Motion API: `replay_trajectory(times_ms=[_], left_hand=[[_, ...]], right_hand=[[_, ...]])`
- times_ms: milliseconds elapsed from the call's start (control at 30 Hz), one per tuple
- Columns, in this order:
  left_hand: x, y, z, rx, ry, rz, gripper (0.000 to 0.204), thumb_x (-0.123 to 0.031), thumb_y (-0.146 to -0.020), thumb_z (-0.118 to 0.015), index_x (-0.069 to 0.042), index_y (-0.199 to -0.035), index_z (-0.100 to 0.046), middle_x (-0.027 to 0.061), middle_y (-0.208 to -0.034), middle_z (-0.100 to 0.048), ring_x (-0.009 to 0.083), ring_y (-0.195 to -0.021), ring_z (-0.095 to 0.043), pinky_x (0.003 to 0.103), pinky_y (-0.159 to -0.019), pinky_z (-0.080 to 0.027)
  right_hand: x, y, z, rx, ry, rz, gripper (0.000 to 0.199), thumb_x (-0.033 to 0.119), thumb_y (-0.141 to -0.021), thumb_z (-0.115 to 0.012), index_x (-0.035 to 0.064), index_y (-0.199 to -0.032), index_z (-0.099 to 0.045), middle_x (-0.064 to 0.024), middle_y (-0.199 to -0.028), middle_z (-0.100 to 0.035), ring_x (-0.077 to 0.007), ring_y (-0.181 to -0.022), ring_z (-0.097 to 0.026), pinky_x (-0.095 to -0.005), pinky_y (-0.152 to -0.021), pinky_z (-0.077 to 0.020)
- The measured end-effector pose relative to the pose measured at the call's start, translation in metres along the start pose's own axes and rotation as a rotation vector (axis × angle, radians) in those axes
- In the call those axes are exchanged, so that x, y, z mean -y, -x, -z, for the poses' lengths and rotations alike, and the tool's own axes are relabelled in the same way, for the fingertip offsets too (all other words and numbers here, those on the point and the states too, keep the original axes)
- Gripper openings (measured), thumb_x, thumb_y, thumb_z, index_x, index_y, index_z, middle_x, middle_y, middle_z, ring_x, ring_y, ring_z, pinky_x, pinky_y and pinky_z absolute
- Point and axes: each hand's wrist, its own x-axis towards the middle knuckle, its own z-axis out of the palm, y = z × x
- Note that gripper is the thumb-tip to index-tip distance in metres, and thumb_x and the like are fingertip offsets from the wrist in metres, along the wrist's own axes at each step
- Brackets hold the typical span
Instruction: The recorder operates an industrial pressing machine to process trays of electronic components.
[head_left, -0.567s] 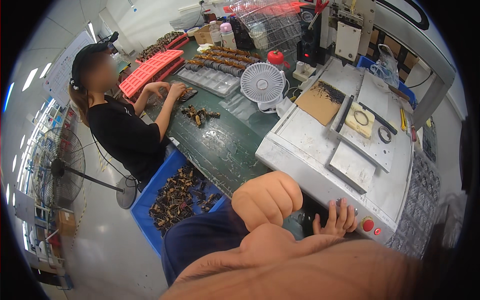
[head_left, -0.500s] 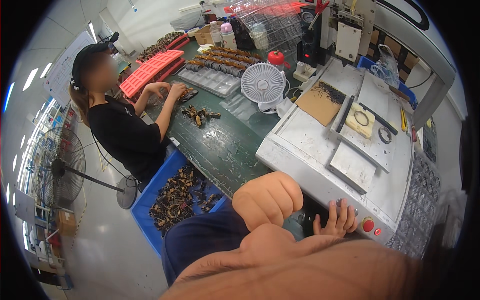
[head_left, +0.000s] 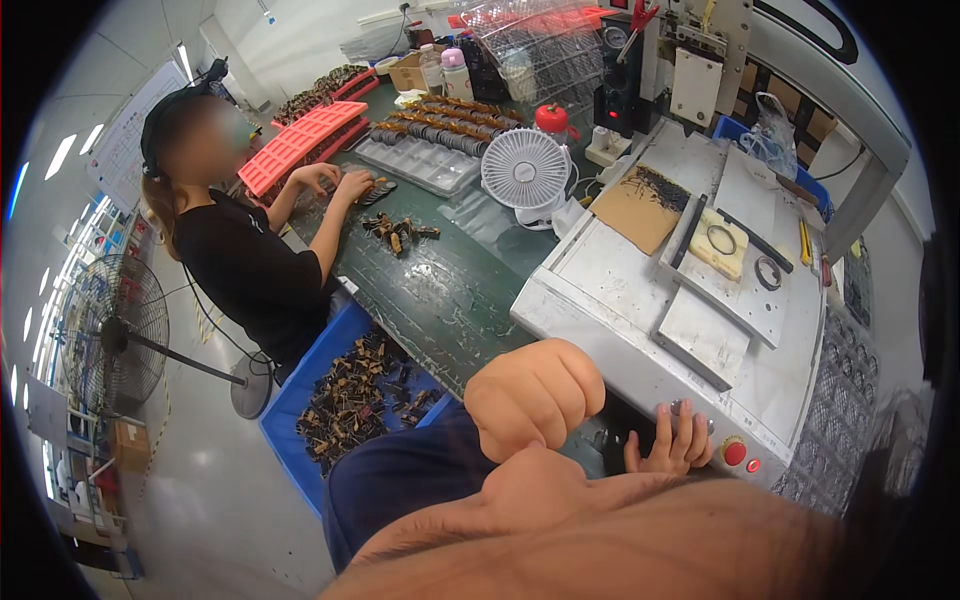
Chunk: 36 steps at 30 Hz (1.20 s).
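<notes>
My left hand is curled into a fist in front of the machine's near left corner; nothing shows in it. Against the front panel of the white machine rests my right hand, its fingers stretched over a round metal button. A red push button sits just right of those fingertips. On the machine's bed, a dark ring lies on a pale yellow block, and another ring lies beside it on the metal plate.
A co-worker handles dark parts at the green table. Beneath its edge is a blue bin of small brown and black parts. A white desk fan, clear tray and red trays stand farther back. Left is a floor fan.
The co-worker's head has shifted slightly, and a red light now shows on the black box at the back of the machine. My hands stay in place.
</notes>
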Motion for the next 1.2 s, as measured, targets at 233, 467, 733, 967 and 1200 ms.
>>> replay_trajectory(times_ms=[233,467,733,967,1200], left_hand=[[0.010,-0.005,-0.001,0.072,-0.078,0.020,0.007,-0.005,-0.089,-0.053,-0.002,-0.095,-0.051,0.0075,-0.061,-0.057,0.0164,-0.043,-0.045,0.031,-0.045,-0.039],[0.010,-0.003,-0.009,0.035,-0.117,0.024,0.006,-0.007,-0.089,-0.055,-0.002,-0.087,-0.055,0.0045,-0.058,-0.056,0.0148,-0.042,-0.045,0.029,-0.045,-0.038],[0.009,-0.004,-0.006,-0.022,-0.064,-0.003,0.013,-0.015,-0.092,-0.057,-0.004,-0.096,-0.053,0.0045,-0.059,-0.056,0.0148,-0.042,-0.045,0.029,-0.044,-0.037],[0.000,0.001,-0.005,-0.079,-0.043,0.015,0.017,-0.020,-0.094,-0.058,-0.007,-0.103,-0.052,0.0054,-0.059,-0.055,0.0149,-0.043,-0.044,0.029,-0.045,-0.037],[0.001,-0.008,-0.005,-0.028,-0.020,0.018,0.017,-0.020,-0.094,-0.059,-0.009,-0.105,-0.053,0.0043,-0.058,-0.054,0.0140,-0.043,-0.043,0.028,-0.046,-0.036]], right_hand=[[-0.001,0.000,0.002,0.009,0.020,0.021,0.058,0.032,-0.077,-0.068,0.0131,-0.130,-0.054,-0.0141,-0.144,-0.043,-0.0331,-0.135,-0.028,-0.0476,-0.108,-0.0143],[-0.001,-0.001,0.008,0.043,0.024,0.033,0.058,0.032,-0.078,-0.067,0.0120,-0.131,-0.054,-0.0150,-0.145,-0.041,-0.0341,-0.136,-0.027,-0.0480,-0.107,-0.0144],[-0.003,-0.003,0.007,0.022,0.016,0.039,0.059,0.032,-0.078,-0.067,0.0121,-0.131,-0.053,-0.0158,-0.145,-0.041,-0.0347,-0.135,-0.027,-0.0482,-0.107,-0.0142],[0.000,-0.002,0.001,0.037,-0.004,0.036,0.060,0.031,-0.077,-0.068,0.0123,-0.131,-0.053,-0.0156,-0.146,-0.041,-0.0346,-0.136,-0.026,-0.0484,-0.107,-0.0141],[-0.002,0.000,0.001,0.010,0.005,0.037,0.059,0.032,-0.077,-0.068,0.0124,-0.131,-0.053,-0.0152,-0.145,-0.041,-0.0343,-0.136,-0.026,-0.0482,-0.108,-0.0134]])
